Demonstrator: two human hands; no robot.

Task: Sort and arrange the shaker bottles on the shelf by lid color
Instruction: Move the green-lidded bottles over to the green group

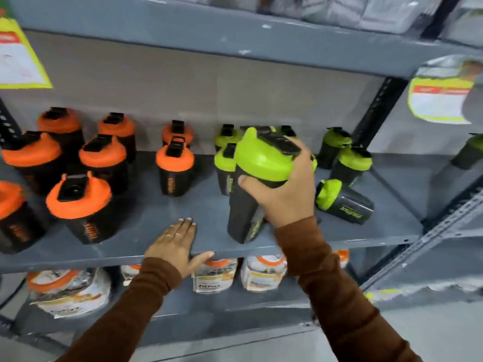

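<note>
My right hand [285, 189] grips a black shaker bottle with a green lid [261, 163] around its neck, its base on or just above the grey shelf [198, 212]. Behind it stand several other green-lid bottles [351, 159], and one green-lid bottle [342, 198] lies on its side to the right. Several orange-lid bottles [78, 197] fill the left half of the shelf; the nearest to the green group is an orange-lid bottle [175, 168]. My left hand [177, 244] rests flat on the shelf's front edge, fingers apart, holding nothing.
Below the shelf, white and orange pouches [214, 275] sit on a lower level. A dark perforated upright [376, 113] bounds the shelf on the right, with another rack beyond it. Yellow-edged labels [441, 97] hang at both sides. Bare shelf lies between the two colour groups.
</note>
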